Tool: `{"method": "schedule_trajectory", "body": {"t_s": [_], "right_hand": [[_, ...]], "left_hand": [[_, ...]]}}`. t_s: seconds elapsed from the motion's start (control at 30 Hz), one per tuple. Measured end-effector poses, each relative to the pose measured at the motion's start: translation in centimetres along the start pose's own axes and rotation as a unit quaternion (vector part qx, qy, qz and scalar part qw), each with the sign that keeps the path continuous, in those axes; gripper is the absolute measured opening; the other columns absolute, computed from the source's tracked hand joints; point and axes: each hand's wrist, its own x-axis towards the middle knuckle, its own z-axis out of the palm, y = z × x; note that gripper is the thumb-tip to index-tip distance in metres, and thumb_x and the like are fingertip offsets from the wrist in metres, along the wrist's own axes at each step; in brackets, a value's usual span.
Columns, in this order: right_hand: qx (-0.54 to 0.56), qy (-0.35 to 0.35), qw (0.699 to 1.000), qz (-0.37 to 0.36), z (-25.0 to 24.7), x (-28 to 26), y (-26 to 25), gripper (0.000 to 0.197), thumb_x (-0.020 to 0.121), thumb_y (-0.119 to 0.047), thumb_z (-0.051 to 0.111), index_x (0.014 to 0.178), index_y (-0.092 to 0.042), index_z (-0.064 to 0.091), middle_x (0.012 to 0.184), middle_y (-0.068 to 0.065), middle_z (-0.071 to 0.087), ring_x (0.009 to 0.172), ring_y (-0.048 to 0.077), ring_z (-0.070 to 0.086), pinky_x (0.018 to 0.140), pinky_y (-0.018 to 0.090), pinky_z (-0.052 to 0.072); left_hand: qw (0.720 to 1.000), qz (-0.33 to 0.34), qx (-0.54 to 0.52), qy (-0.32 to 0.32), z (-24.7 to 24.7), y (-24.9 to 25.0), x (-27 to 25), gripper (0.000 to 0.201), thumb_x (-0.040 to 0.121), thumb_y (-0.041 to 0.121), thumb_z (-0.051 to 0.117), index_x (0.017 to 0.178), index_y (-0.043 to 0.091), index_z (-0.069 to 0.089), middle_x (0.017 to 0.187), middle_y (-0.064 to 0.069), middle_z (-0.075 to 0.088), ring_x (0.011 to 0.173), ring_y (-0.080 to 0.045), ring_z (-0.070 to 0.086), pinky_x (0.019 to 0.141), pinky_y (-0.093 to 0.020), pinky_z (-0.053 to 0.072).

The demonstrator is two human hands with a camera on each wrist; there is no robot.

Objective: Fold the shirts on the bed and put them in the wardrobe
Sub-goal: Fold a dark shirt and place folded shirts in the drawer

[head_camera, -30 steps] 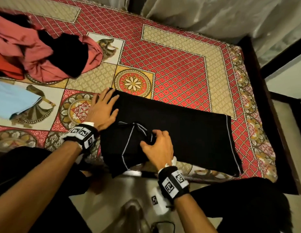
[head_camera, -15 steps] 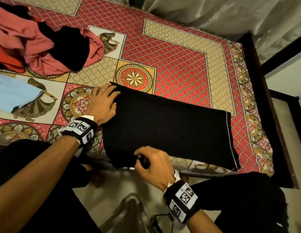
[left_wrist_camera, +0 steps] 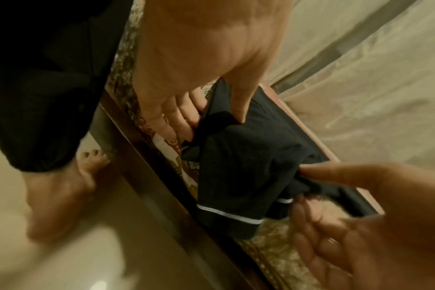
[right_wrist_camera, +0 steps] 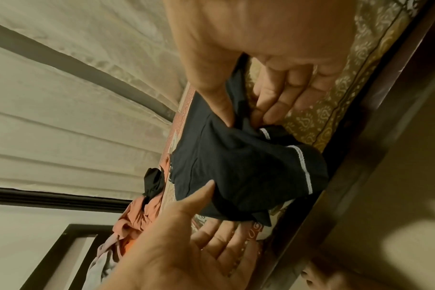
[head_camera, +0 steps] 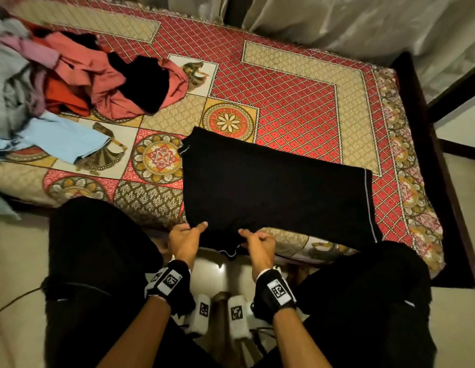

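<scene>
A black shirt point(head_camera: 273, 187), folded into a long strip, lies across the near side of the bed point(head_camera: 297, 102). Its white-trimmed sleeve point(head_camera: 228, 252) hangs over the bed's edge. My left hand point(head_camera: 190, 232) pinches the shirt's near edge, thumb on top and fingers beneath. My right hand point(head_camera: 255, 236) pinches the same edge a little to the right. In the left wrist view the left hand point(left_wrist_camera: 216, 125) holds the black shirt point(left_wrist_camera: 246, 172). In the right wrist view the right hand point(right_wrist_camera: 246, 119) pinches the black shirt point(right_wrist_camera: 236, 164) by the trim.
A heap of pink, red and black clothes point(head_camera: 103, 83) lies at the bed's far left, with a light blue garment point(head_camera: 61, 139) in front of it. A dark wooden bed frame point(head_camera: 443, 181) runs along the right. A pale curtain point(head_camera: 337, 19) hangs behind. My legs stand against the bed's near edge.
My left hand has left the shirt's left end and come to its near edge beside the right hand. The sleeve went from on top of the shirt to hanging over the bed's edge.
</scene>
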Motion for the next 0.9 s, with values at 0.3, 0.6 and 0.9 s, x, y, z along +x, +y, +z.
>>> {"method": "schedule_trajectory", "body": {"t_s": [0.3, 0.6, 0.9], "right_hand": [[0.012, -0.007, 0.999, 0.031, -2.4, -1.9, -1.2, 0.011, 0.075, -0.005, 0.078, 0.074, -0.015, 0.073, 0.082, -0.001, 0.071, 0.084, 0.018, 0.062, 0.074, 0.030, 0.047], [-0.043, -0.119, 0.985, 0.116, -3.7, -1.7, -1.2, 0.048, 0.061, -0.030, 0.089, 0.106, -0.016, 0.077, 0.101, 0.001, 0.076, 0.098, 0.019, 0.069, 0.096, 0.041, 0.057], [0.293, -0.192, 0.925, 0.150, -3.5, 2.0, -13.0, 0.051, 0.095, -0.044, 0.063, 0.122, -0.001, 0.063, 0.114, 0.022, 0.073, 0.091, 0.032, 0.077, 0.069, 0.035, 0.064]], "left_hand": [[0.999, -0.016, 0.006, -0.041, -1.9, 0.0, -1.5, 0.042, 0.081, 0.025, 0.085, 0.061, 0.012, 0.051, 0.066, -0.003, 0.056, 0.068, -0.019, 0.053, 0.062, -0.030, 0.041], [1.000, -0.008, 0.007, -0.010, -3.1, 0.9, -1.9, 0.026, 0.091, 0.023, 0.074, 0.083, -0.001, 0.065, 0.078, -0.010, 0.058, 0.076, -0.022, 0.052, 0.069, -0.034, 0.043], [0.929, -0.071, -0.261, -0.253, 2.4, 17.5, -1.9, 0.027, 0.101, 0.026, 0.061, 0.120, 0.009, 0.055, 0.112, -0.019, 0.074, 0.091, -0.025, 0.078, 0.070, -0.033, 0.064]]}}
